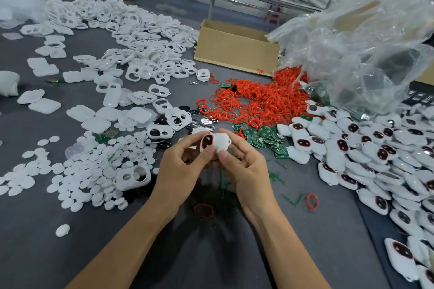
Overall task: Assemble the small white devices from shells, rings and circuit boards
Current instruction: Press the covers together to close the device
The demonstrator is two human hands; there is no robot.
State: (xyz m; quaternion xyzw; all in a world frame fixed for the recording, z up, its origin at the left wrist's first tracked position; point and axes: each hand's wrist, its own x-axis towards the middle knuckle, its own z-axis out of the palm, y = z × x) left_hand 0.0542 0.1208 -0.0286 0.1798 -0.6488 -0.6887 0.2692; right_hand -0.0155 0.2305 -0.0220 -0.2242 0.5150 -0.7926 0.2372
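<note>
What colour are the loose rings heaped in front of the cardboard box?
The rings are red; head view.

Glossy white plastic shells (131, 30) heaped left of matt brown cardboard box (234, 51); crinkled clear plastic bag (364, 37) right of it.

A ringed shell (206, 142), white with a red ring in it, is pinched by the left hand (185, 169). A plain shell (222, 141), touching it, is pinched by the right hand (245, 171). Both are held above the grey table (211, 253). Red rings (258, 101) are heaped behind, circuit boards (265, 136) lie beside them, finished devices (375, 148) are piled at the right, and white discs (82, 171) are scattered at the left.
</note>
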